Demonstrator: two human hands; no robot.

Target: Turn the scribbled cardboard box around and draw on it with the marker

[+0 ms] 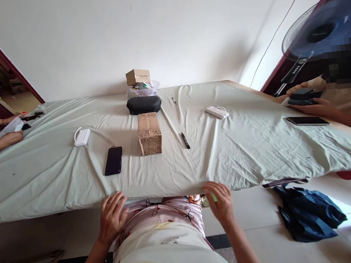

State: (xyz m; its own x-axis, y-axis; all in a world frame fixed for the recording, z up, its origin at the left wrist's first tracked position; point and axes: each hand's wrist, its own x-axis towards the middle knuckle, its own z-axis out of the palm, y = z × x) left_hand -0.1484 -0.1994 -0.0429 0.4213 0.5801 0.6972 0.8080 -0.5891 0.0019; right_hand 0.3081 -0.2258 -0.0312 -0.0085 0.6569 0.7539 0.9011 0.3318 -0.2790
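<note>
hovering by one sheet (228,159), left hand (112,215), right hand (222,202), both grips open; two boxes (149,139) (138,76)

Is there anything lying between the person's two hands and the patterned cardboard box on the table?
Nothing visible does. The left hand and right hand are at the near table edge; only bare cloth lies before the patterned box. The phone and pen lie beside it.

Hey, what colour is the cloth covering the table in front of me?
Pale green, plain and wrinkled, with no pattern; the head view shows the cloth best.
</note>
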